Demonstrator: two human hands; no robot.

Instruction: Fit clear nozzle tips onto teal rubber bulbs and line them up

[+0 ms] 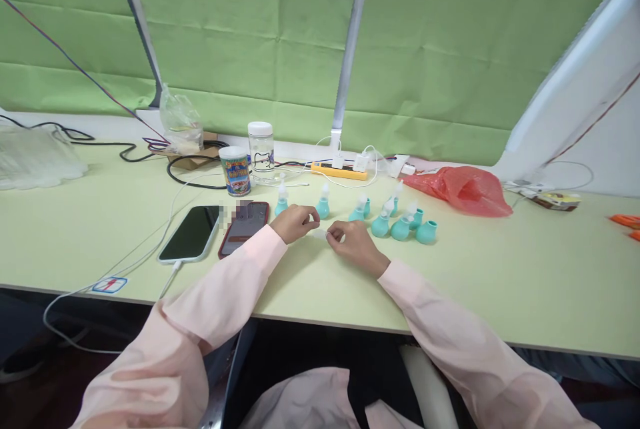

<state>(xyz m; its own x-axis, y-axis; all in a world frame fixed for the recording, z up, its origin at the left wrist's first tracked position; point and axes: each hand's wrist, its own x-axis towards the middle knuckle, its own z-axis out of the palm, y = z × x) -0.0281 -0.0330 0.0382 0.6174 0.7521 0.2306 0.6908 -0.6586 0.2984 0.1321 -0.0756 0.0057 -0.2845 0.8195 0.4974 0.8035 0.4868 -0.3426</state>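
Observation:
Between my hands, just above the table, is a small translucent white piece (320,233), its exact shape too small to make out. My left hand (296,222) pinches its left end with thumb and forefinger. On the other end, the fingers of my right hand (356,245) are closed in a pinch. Behind my left hand stand a teal nasal aspirator bulb with a clear tip (281,206) and a second aspirator (323,206). To the right of my right hand is a cluster of several teal bulbs, some with clear tips (381,225) and some with bare mouths (426,232).
Left of my hands lie a red-edged phone (245,232) and a white-edged phone (190,234) with a cable. Farther back are a patterned tub (235,172), a clear jar (261,154), a yellow power strip (340,171) and a red plastic bag (463,190).

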